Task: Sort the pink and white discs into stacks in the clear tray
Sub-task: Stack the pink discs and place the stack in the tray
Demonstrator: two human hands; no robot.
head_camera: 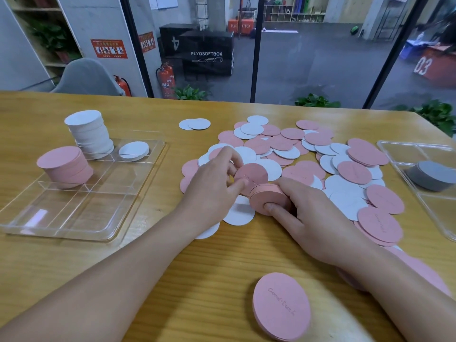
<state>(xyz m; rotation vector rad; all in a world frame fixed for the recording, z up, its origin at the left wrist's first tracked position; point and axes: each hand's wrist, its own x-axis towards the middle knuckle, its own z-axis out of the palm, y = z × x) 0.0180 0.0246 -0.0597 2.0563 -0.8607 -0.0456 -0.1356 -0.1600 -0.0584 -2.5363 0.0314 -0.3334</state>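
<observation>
Over the loose pile of pink and white discs (pixel 308 154) on the surface (pixel 172 255), the right hand (pixel 318 218) has its grip curled round a small pink stack (pixel 267 198), the left hand (pixel 212 188) pinches a single pink disc (pixel 250 175), and the clear tray (pixel 74 193) sits left, holding stacks.

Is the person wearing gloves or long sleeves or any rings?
No. Both forearms are bare right up to the bottom edge of the picture, so no sleeves show. The left hand and the right hand have no gloves, and no rings, watch or bracelet can be seen. The fingernails look short and unpainted.
</observation>
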